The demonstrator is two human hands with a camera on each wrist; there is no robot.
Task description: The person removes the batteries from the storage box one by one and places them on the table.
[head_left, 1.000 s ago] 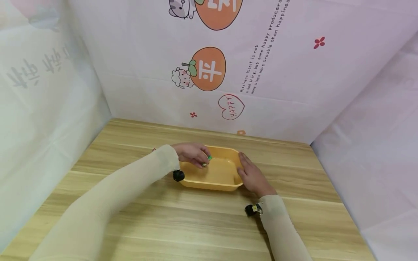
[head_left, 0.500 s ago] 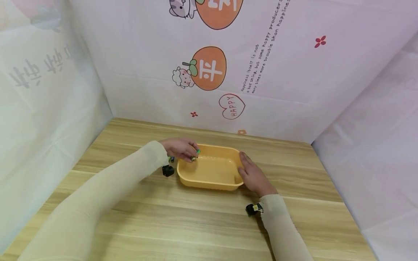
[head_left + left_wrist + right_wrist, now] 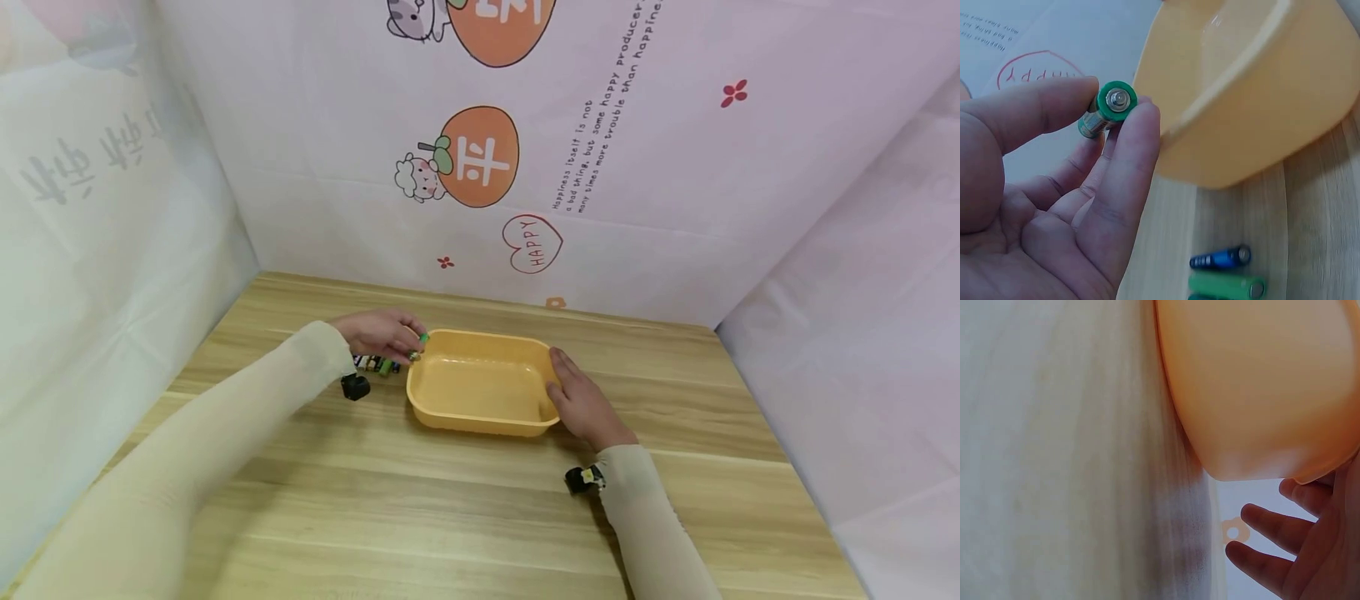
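Note:
A battery with a green end (image 3: pixel 1117 100) is pinched between the thumb and fingers of my left hand (image 3: pixel 381 332), its metal button facing the left wrist camera. That hand is at the left rim of a yellow plastic tray (image 3: pixel 487 427). My right hand (image 3: pixel 588 408) grips the tray's right end, thumb over the rim and other fingers along the outside. Below the left hand, several batteries lie side by side on the table; a blue battery (image 3: pixel 1221 257) and a light green battery (image 3: pixel 1225 285) show in the left wrist view. The left hand partly hides this row.
The wooden table (image 3: pixel 420 517) meets a white printed cloth (image 3: pixel 630 267) hung at the back, with more cloth on both sides. A black wrist camera (image 3: pixel 356 386) sits under the left cuff, close to the batteries.
My left hand has moved left with the battery, from above the inside of the tray to its left rim, uncovering the batteries on the table. The right hand and the tray have stayed put.

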